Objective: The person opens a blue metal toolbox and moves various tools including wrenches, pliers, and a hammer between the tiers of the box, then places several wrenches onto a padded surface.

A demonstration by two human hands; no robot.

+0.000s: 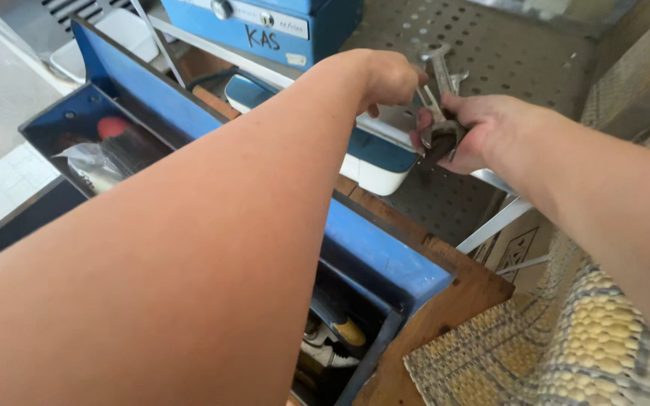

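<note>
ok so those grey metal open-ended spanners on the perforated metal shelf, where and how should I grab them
Probably by the shanks, just below the forked heads. The grey metal spanners stand nearly upright, heads up, against the perforated metal shelf. The right hand already wraps their lower ends, so come from the left, where the left hand is, and pinch the narrow flat shanks rather than the wide jaws.

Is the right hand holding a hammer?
No, the right hand grips metal wrenches above the perforated shelf.
</note>
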